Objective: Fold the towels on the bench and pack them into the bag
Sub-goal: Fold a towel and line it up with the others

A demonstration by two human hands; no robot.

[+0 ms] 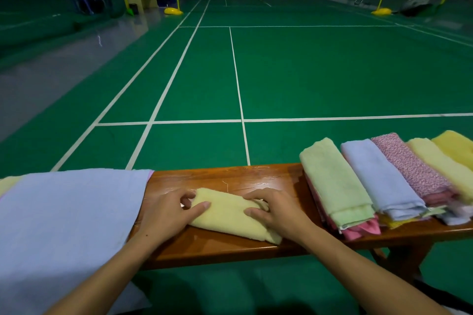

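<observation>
I saw a big blue cloth (71,212) spread over the left end of the wooden bench (230,176), right beside the left hand (166,212). A row of folded towels (358,184) lay near the right hand (276,215). Both hands gripped the folded yellow towel (227,217) in the middle of the bench, one at each end. Behind was a green court floor (320,71) with white lines

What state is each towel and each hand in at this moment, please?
yellow towel: folded small, lying on the bench, held at both ends.
left hand: grips the yellow towel's left end.
right hand: grips its right end.
light blue cloth: spread unfolded, hanging over the bench's front edge.
green towel: folded, overlapping its neighbour.
blue towel: folded.
pink patterned towel: folded.
</observation>
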